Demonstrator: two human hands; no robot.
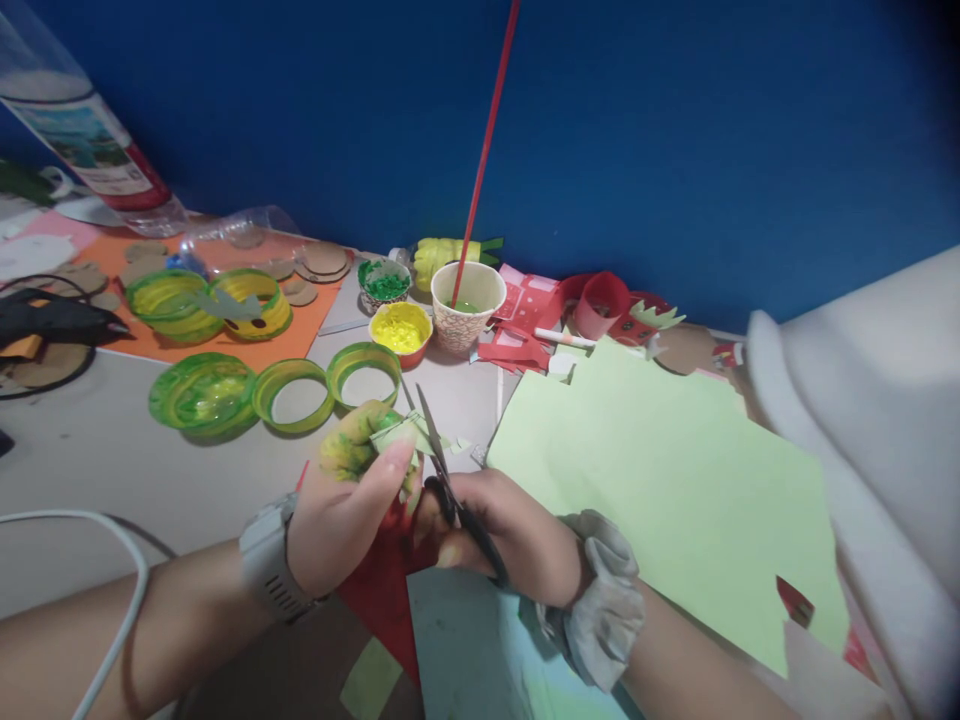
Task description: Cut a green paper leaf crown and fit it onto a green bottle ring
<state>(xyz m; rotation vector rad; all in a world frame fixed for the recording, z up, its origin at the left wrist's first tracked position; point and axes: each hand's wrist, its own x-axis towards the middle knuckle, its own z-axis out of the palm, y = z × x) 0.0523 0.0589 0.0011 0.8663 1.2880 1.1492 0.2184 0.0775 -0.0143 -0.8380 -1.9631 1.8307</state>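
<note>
My left hand (352, 500), its fingers smeared with green and yellow paint, pinches a small light green paper piece (405, 434). My right hand (502, 520) grips black-handled scissors (436, 445), whose parted blades point up and away, just right of the paper piece. Small light green scraps (457, 444) lie just beyond the blades. A large light green sheet (660, 470) with cut edges spreads to the right. Below my hands are red paper (379, 600) and a pale blue-green sheet (495, 650).
Green-yellow rings (292, 397) stand left of centre. Behind are a yellow paint cup (401, 330), a green paint cup (383, 285) and a paper cup (466, 310) with a red stick. A hot glue gun (56, 320), cable (139, 590) and bottle (97, 140) are at left.
</note>
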